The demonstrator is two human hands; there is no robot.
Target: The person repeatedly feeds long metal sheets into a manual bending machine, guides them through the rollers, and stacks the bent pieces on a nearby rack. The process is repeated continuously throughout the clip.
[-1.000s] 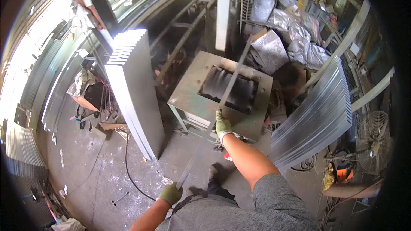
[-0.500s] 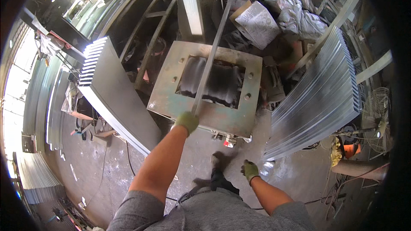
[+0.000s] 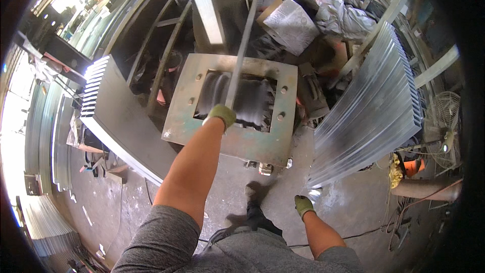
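My left hand (image 3: pixel 221 116), in a green work glove, is closed round the near end of a long, thin metal bar (image 3: pixel 241 50). The bar runs away from me across a steel machine table (image 3: pixel 230 144) and past its far edge. Beneath it, a dark, streaky roller (image 3: pixel 252 98) fills the table's rectangular opening, and my left hand is over the near part of that opening. My right hand (image 3: pixel 304 206), also gloved, hangs low beside the right-hand stack, its fingers curled with nothing visible in them.
Metal bars stand stacked at the left (image 3: pixel 124 116) and at the right (image 3: pixel 364 111) of the machine. A fan (image 3: pixel 444 116) is at the far right. Behind the machine are a steel post (image 3: pixel 206 10), a cardboard box (image 3: pixel 290 25) and silvery sacks (image 3: pixel 336 5). A cable crosses the floor.
My left hand has moved forward with the bar, from the table's near edge to over the opening. My right hand has shifted slightly; the whole view has moved a little.
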